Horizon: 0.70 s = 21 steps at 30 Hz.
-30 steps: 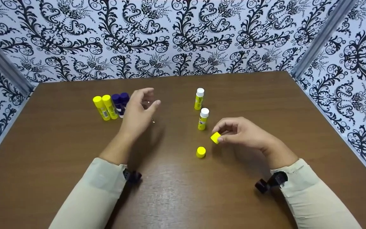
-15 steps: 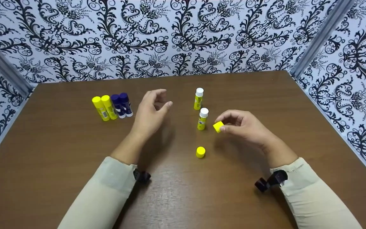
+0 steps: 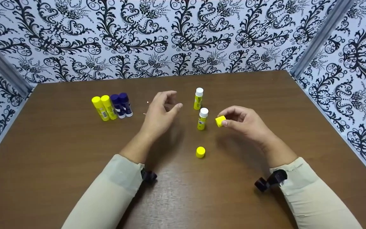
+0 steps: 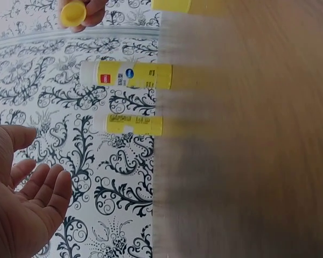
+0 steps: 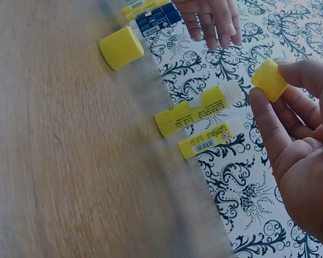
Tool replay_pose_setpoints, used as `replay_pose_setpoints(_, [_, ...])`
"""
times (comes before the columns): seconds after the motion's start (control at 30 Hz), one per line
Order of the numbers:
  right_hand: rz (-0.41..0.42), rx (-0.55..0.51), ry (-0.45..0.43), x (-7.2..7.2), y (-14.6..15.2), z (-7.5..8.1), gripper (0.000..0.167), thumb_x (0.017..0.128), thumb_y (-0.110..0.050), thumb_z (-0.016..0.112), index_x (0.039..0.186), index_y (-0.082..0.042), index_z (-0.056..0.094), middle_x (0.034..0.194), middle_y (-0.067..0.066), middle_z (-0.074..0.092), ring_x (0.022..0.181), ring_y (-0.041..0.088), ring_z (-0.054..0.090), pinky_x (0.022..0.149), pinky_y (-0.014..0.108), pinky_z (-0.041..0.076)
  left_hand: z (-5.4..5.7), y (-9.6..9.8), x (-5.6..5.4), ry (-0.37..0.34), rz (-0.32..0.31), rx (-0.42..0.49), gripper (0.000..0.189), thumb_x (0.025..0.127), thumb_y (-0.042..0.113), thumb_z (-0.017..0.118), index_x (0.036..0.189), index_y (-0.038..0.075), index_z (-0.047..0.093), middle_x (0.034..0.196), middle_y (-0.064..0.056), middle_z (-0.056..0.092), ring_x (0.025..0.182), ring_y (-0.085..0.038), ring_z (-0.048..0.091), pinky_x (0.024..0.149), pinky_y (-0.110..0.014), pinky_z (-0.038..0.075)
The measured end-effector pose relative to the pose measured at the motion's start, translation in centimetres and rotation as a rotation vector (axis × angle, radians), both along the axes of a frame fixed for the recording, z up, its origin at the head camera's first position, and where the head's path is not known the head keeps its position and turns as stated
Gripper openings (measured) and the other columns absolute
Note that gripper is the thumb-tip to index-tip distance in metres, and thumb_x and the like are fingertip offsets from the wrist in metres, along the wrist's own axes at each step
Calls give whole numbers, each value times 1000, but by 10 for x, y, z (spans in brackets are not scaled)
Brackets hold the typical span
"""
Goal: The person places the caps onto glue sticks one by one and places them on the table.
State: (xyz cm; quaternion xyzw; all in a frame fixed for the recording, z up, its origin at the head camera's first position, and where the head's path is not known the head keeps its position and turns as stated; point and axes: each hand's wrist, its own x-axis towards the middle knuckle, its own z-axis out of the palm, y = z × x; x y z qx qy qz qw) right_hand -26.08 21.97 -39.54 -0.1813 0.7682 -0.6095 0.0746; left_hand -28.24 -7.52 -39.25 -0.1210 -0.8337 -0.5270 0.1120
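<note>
My right hand (image 3: 246, 124) pinches a yellow glue stick cap (image 3: 220, 121) between thumb and fingers, held up off the table. In the left wrist view the cap's hollow end (image 4: 74, 14) shows. Just left of it stands an uncapped yellow glue stick (image 3: 202, 119) with a white top; a second uncapped one (image 3: 198, 99) stands behind. Another yellow cap (image 3: 200, 152) sits on the table in front of them. My left hand (image 3: 161, 111) hovers left of the two sticks, fingers loosely bent, holding nothing.
At the left, two capped yellow glue sticks (image 3: 100, 108) and two dark blue ones (image 3: 121, 105) stand in a row on the brown table (image 3: 75, 178). Patterned walls (image 3: 157, 38) enclose the table at the back and sides.
My left hand has moved right, away from the blue glue sticks toward the uncapped pair. My right hand has raised the cap and carried it slightly away from me, beside the nearer stick.
</note>
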Motion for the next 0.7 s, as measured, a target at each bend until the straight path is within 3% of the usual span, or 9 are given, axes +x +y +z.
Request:
replay_pose_setpoints(0.43, [-49, -49, -12, -4, 0, -1, 30, 96, -2, 71, 123, 9, 64, 106, 1, 72, 93, 11, 71, 90, 23, 60, -8, 21, -4, -29, -78, -14, 51, 95, 24, 77, 140, 6, 59, 125, -14, 62, 114, -26, 63, 103, -38, 55])
replay_pose_setpoints(0.7, [-90, -75, -5, -5, 1, -2, 29, 96, -3, 72, 122, 8, 65, 106, 1, 73, 93, 12, 71, 90, 24, 60, -14, 34, -9, -98, -142, -43, 64, 91, 32, 82, 144, 7, 56, 131, -13, 61, 119, -22, 61, 106, -34, 53])
